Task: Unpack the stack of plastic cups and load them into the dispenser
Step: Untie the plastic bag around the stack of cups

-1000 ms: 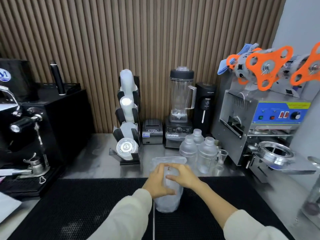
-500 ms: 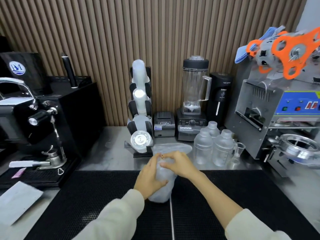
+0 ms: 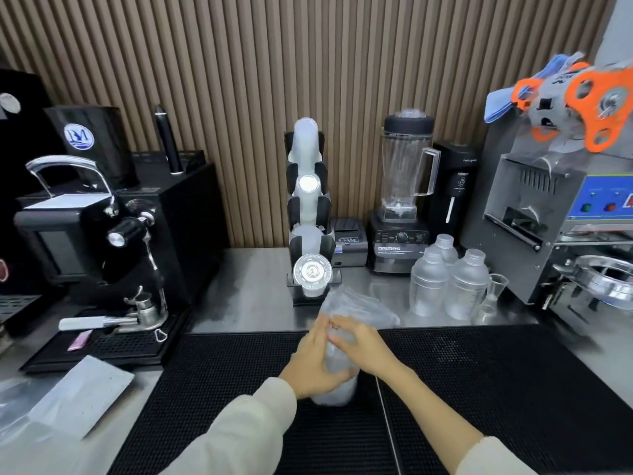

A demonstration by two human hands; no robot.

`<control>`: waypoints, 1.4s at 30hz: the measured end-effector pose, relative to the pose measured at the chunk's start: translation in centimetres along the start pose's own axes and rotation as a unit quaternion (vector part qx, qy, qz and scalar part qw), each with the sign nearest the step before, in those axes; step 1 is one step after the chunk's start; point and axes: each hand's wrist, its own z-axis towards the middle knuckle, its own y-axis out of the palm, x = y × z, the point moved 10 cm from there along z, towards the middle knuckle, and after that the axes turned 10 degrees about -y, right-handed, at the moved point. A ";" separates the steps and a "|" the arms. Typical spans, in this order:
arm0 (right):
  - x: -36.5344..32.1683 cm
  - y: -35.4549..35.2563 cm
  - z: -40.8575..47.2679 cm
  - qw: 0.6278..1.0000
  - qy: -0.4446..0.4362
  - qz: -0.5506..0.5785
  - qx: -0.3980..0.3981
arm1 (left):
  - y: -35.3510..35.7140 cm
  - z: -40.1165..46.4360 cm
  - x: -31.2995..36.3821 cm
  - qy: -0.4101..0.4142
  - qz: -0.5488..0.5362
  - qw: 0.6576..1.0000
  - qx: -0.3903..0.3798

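Note:
A stack of frosted plastic cups in a clear wrapper [image 3: 337,389] stands on the black bar mat [image 3: 219,389] in front of me. My left hand [image 3: 313,365] grips the stack's left side. My right hand [image 3: 361,347] pinches the wrapper near its top, where loose plastic [image 3: 356,305] fans out to the right. The black tiered cup dispenser [image 3: 310,221] stands behind on the steel counter, with stacks of cups lying in its slots and a cup bottom facing me at the lowest one.
An espresso machine [image 3: 102,234] fills the left. A blender [image 3: 404,200], a small printer [image 3: 349,240] and frosted shaker bottles [image 3: 448,286] sit at the back right. A cup sealing machine [image 3: 561,214] stands at far right. Empty plastic packaging [image 3: 68,395] lies at front left.
The view has shifted, so everything sits further right and lower in frame. Both hands stay on the wrapped stack, and the wrapper's loose top has spread out more.

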 end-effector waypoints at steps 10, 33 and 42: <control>1.2 -3.6 -0.1 0.988 -0.007 0.095 0.125 | -4.3 1.6 2.1 0.049 0.065 0.992 0.101; -0.5 -5.2 2.2 0.996 -0.059 -0.031 0.053 | -5.7 -0.9 5.6 0.203 0.185 0.919 0.283; -0.7 -5.4 2.3 0.996 -0.059 -0.040 0.050 | -5.2 0.6 1.0 -0.046 -0.252 0.962 0.091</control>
